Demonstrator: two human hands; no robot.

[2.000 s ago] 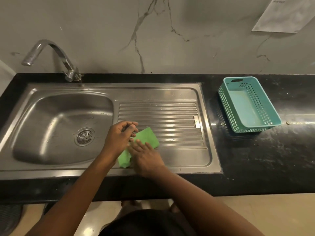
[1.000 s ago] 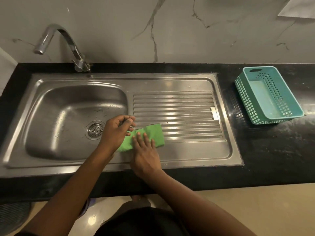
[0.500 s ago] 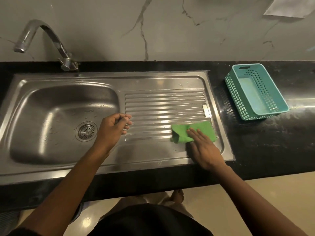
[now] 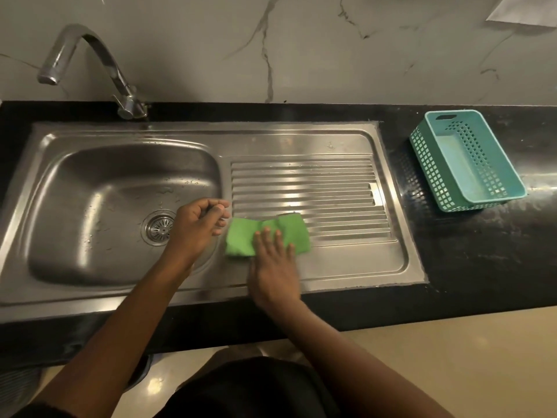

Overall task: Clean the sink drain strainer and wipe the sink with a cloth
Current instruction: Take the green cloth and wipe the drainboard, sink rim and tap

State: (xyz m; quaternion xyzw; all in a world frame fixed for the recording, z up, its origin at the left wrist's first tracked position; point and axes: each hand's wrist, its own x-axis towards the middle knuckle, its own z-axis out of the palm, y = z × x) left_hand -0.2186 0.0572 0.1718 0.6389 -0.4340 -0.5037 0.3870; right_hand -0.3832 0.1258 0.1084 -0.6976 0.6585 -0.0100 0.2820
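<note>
A: Where was the bright green folded cleaning cloth seen?

B: It was seen at the centre of the frame, laid on the ribbed steel drainboard just right of the basin. It was pressed flat by the right hand, whose fingers were held straight and slightly spread on its lower edge.

A: And the left hand?

B: It was held just left of the cloth, over the basin's right edge, its fingers curled loosely inward; whether anything was pinched could not be told.

A: What else was shown?

B: The round metal drain strainer was seated in the stainless steel sink, left of centre. A curved chrome tap stood at upper left, and a teal perforated plastic basket sat on the black stone counter at right.
</note>
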